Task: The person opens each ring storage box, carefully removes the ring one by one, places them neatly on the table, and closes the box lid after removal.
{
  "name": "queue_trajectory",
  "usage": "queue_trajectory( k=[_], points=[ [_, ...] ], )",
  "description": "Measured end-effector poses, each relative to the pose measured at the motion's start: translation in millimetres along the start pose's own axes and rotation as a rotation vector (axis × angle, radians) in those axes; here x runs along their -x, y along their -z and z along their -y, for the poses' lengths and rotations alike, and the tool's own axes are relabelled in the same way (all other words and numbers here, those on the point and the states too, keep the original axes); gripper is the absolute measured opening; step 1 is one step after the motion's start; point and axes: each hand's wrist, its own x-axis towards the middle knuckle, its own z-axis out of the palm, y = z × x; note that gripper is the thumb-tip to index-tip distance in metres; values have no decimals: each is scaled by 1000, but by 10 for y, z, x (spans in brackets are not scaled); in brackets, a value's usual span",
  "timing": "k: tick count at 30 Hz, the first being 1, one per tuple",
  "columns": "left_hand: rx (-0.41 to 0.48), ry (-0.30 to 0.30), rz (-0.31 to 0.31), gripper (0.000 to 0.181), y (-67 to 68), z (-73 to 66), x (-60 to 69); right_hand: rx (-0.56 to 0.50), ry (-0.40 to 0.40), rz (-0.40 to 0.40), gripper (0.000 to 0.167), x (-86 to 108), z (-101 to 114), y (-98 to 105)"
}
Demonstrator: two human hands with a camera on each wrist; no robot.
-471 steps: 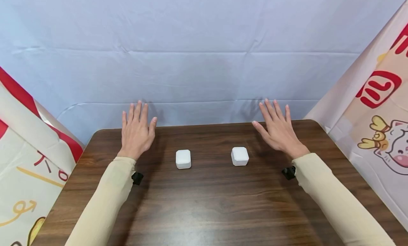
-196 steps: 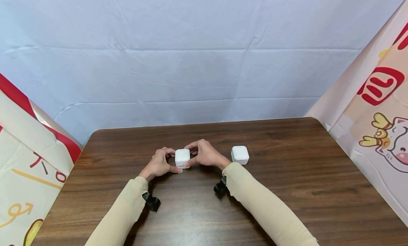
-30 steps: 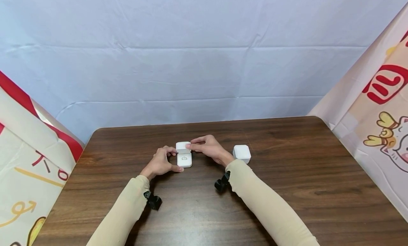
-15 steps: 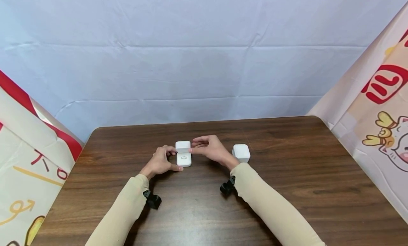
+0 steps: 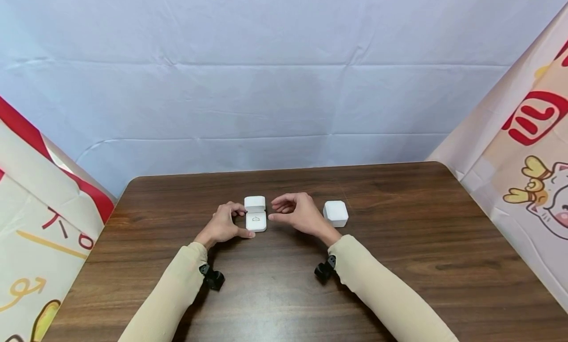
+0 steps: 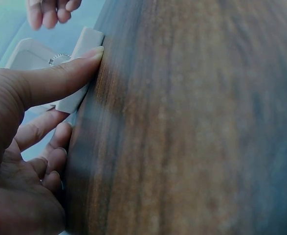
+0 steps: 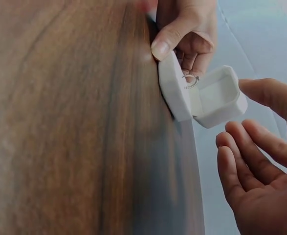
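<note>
A white ring box stands on the brown table with its lid raised at the back. Inside, a ring sits upright in the white insert. My left hand holds the base from the left, thumb at the front and fingers at the back; the left wrist view shows the thumb laid across the box's front. Just right of the box is my right hand, fingers loosely bent and nothing in them. A small gap separates its fingertips from the box in the head view.
A second white box, with its lid down, stands to the right, close behind my right wrist. The wooden table reaches back to a pale cloth backdrop. Printed cloths hang at both sides.
Since one second ago my right hand has let go of the raised lid and drawn back to the right. My left hand stays on the base. Earlier, the box was closed.
</note>
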Motion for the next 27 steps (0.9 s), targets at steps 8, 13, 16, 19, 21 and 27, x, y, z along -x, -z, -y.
queue_trajectory(
  k=[8,13,16,19,21,27],
  points=[
    [2,0,5,56,1,-5,1,20,51,-8,28,57,49,-52],
    [4,0,5,56,0,-3,2,37,74,-1,23,53,54,-104],
    [3,-2,7,56,2,2,4,45,74,1,20,44,50,-142],
    [7,-3,10,56,4,8,5,52,65,1,18,40,55,-175],
    [8,-1,13,56,6,11,7,56,52,3,18,36,59,-194],
    [11,3,15,57,10,10,7,72,23,3,17,6,47,-238]
  ],
)
